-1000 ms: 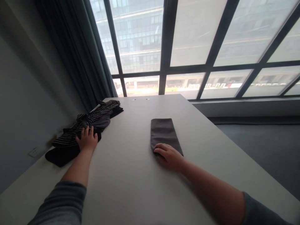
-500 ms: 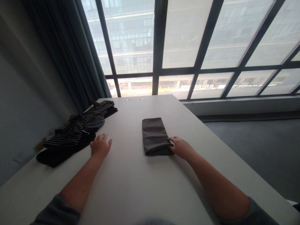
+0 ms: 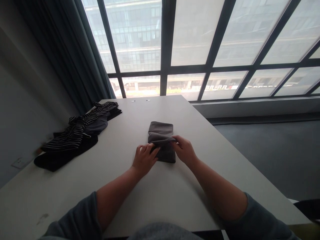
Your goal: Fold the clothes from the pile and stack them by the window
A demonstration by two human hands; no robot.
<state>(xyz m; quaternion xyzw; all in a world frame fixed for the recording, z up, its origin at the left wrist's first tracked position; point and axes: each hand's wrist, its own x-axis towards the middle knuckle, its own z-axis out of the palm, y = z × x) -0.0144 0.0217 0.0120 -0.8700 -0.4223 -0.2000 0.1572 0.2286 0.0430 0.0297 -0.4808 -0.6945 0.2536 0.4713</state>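
Observation:
A folded dark grey cloth (image 3: 161, 133) lies in the middle of the white table (image 3: 135, 196). My left hand (image 3: 144, 159) grips its near left edge, and my right hand (image 3: 184, 150) pinches its near right edge. Between the two hands the near end of the cloth is lifted and doubled over toward the far end. Both forearms reach in from the bottom of the view in grey sleeves.
A heap of striped and black clothes (image 3: 75, 135) lies at the table's far left, near a dark curtain (image 3: 75, 56). A large window (image 3: 200, 43) runs behind the table. Grey floor (image 3: 270, 150) lies to the right of the table edge.
My left hand left the clothes heap and crossed to the grey cloth. Both hands took hold of the cloth's near end and raised it over toward the far end.

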